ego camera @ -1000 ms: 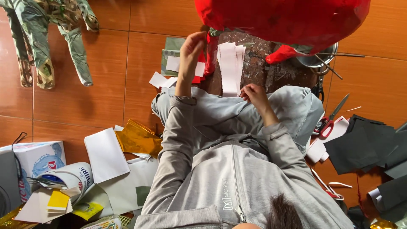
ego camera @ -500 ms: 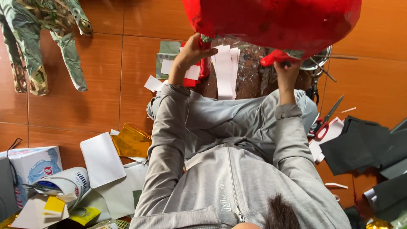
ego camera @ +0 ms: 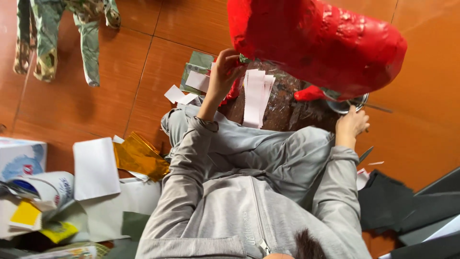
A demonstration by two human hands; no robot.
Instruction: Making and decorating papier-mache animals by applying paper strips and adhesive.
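- The floor (ego camera: 96,110) is glossy orange-brown tile, strewn with craft scraps: a white sheet (ego camera: 95,168) and crumpled gold foil (ego camera: 140,157) near its left edge, dark grey sheets (ego camera: 407,211) toward the lower right corner.
- A patterned green garment (ego camera: 57,33) lies at the upper left corner.
- The red papier-mâché form (ego camera: 316,41) is large, lumpy and glossy red, held up above the person's grey-trousered lap, near the top edge.
- The left hand (ego camera: 223,74) grips the form's lower left end, fingers curled closed on it.
- The right hand (ego camera: 352,125) rests at a metal bowl (ego camera: 346,103) beneath the form; whether it grasps anything cannot be told.
- White paper strips (ego camera: 255,96) hang over a dark, shiny sheet on the lap.
- The form hides most of the bowl; its top is cut off.
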